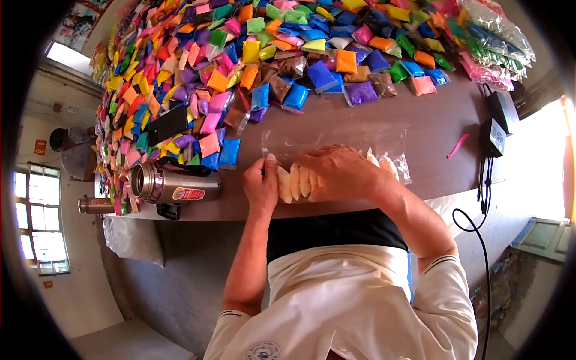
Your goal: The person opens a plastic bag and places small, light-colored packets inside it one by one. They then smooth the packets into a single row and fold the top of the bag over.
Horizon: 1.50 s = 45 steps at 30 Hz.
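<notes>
A row of pale cream packets (294,183) lies in or on a clear plastic bag (336,139) near the table's front edge. At the row's left end, my left hand (262,185) is closed with its thumb up, pinching the edge of the bag. My right hand (348,173) reaches across the row from the right, its fingers and thumb curved round the middle packets. More cream packets (387,163) show past its wrist. The right palm hides part of the row, and the exact grip of its fingertips is partly covered.
Heaped small colourful packets (240,54) cover the table's back and left. A steel flask (174,183) lies left of my hands; a black phone (168,125) rests on the heap. Black adapters (495,135) with cables, a pink strip (458,146) and stacked bagged packets (495,42) are at right.
</notes>
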Each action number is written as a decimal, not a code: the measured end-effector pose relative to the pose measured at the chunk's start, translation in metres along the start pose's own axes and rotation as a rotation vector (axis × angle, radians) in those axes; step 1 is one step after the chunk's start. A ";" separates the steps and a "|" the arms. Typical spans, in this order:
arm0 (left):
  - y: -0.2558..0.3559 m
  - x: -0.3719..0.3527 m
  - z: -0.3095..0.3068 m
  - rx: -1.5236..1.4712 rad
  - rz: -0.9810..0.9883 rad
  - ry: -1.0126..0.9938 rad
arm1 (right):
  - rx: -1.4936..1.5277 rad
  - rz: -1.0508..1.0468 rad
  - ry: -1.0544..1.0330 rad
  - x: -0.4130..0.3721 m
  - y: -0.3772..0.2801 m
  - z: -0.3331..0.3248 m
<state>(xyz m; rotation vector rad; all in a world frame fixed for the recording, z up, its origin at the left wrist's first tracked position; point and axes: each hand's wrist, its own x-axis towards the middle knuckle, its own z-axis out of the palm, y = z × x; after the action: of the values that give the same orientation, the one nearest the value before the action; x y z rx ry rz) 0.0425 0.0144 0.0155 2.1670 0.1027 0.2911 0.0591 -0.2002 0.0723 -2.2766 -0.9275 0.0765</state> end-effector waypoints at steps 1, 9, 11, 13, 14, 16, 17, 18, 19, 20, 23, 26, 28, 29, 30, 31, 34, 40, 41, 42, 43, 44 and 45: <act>0.000 -0.001 0.000 0.002 -0.002 0.002 | 0.044 -0.033 -0.012 0.002 -0.001 0.002; 0.001 -0.004 0.002 -0.044 0.024 0.025 | 0.045 0.066 -0.217 0.007 0.002 0.002; -0.001 -0.004 0.001 -0.051 0.024 0.026 | 0.059 0.074 -0.217 0.007 0.002 0.003; -0.001 -0.005 0.000 -0.057 0.022 0.026 | 0.088 0.076 -0.212 0.005 0.005 0.005; 0.000 -0.005 -0.002 -0.052 -0.001 0.002 | 0.088 0.074 -0.210 0.005 0.005 0.005; 0.001 -0.003 -0.004 -0.046 -0.021 -0.022 | 0.051 0.087 -0.221 0.006 0.003 0.003; 0.002 -0.003 -0.006 -0.162 -0.046 -0.022 | 0.053 0.086 -0.220 0.006 0.002 0.001; 0.001 -0.003 -0.008 -0.277 -0.072 -0.021 | 0.045 0.097 -0.230 0.006 0.001 0.000; 0.000 -0.001 -0.013 -0.272 -0.073 -0.021 | 0.038 0.109 -0.240 0.006 0.001 0.000; -0.002 0.001 -0.021 -0.224 -0.055 -0.009 | 0.043 0.107 -0.240 0.006 0.002 0.002; -0.010 0.003 -0.040 -0.157 -0.003 0.025 | 0.038 0.079 -0.195 0.005 0.005 0.005; 0.005 -0.003 -0.045 -0.110 0.027 0.055 | 0.042 0.137 -0.239 0.007 0.003 0.004; 0.024 -0.006 -0.042 0.108 0.330 0.043 | 0.052 0.098 -0.220 0.006 0.005 0.005; 0.034 -0.007 -0.040 0.067 0.326 -0.021 | 0.053 0.103 -0.216 0.005 0.006 0.005; 0.045 -0.009 -0.034 0.065 0.330 -0.025 | 0.045 0.074 -0.191 0.004 0.006 0.004; 0.057 -0.009 -0.028 0.068 0.399 -0.065 | 0.036 0.044 -0.166 0.004 0.006 0.004; 0.055 -0.003 -0.009 0.123 0.591 -0.149 | -0.059 0.027 -0.192 0.009 0.015 0.012; 0.030 -0.008 -0.001 -0.247 0.126 -0.408 | 0.014 0.065 -0.278 0.011 0.008 -0.002; 0.029 -0.010 -0.002 -0.246 0.124 -0.410 | 0.017 0.066 -0.278 0.011 0.007 -0.001; 0.030 -0.011 -0.004 -0.197 0.216 -0.396 | 0.043 0.086 -0.247 0.011 0.006 0.000; 0.030 -0.011 -0.006 -0.147 0.309 -0.380 | 0.067 0.103 -0.214 0.012 0.006 0.000; 0.031 -0.012 -0.005 -0.145 0.310 -0.379 | 0.068 0.102 -0.213 0.012 0.007 0.002; 0.033 -0.014 -0.003 -0.174 0.283 -0.352 | 0.102 0.090 -0.183 0.012 0.008 0.003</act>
<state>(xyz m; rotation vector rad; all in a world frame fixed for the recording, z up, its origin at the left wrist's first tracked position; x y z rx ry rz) 0.0273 -0.0043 0.0418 2.0235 -0.4158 0.0702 0.0723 -0.1950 0.0675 -2.2434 -0.8908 0.3686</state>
